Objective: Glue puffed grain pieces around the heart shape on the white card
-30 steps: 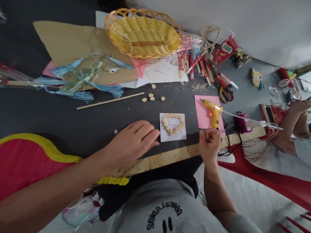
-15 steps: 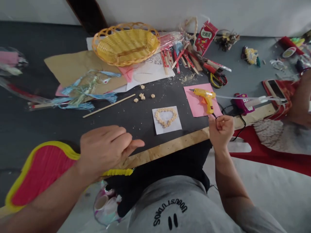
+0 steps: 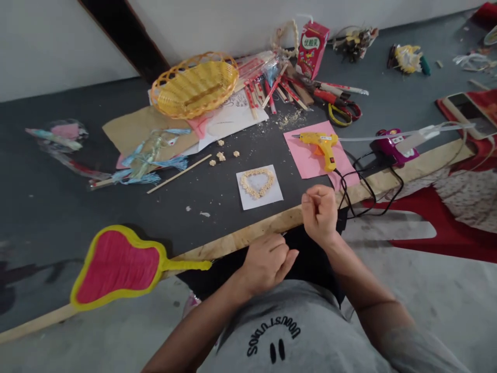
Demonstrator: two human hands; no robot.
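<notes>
My left hand hovers over my lap just below the wooden table edge, its fingers curled loosely with nothing visible in them. Beside it and slightly higher, my right hand is closed in a fist at that same edge; what it holds, if anything, I cannot make out. Just beyond both hands lies a white card with a heart made of small beige pieces. A yellow glue gun rests on a pink sheet to the right, its black cord trailing off the table.
A red fan with yellow trim lies at the left edge. Farther back are a yellow wicker basket, brown card, blue tassels, a wooden stick, sticks, scissors, a red carton and a phone.
My left hand has pulled back off the table and right, down to my lap. My right hand has moved left, away from the glue gun cord. The view has shifted.
</notes>
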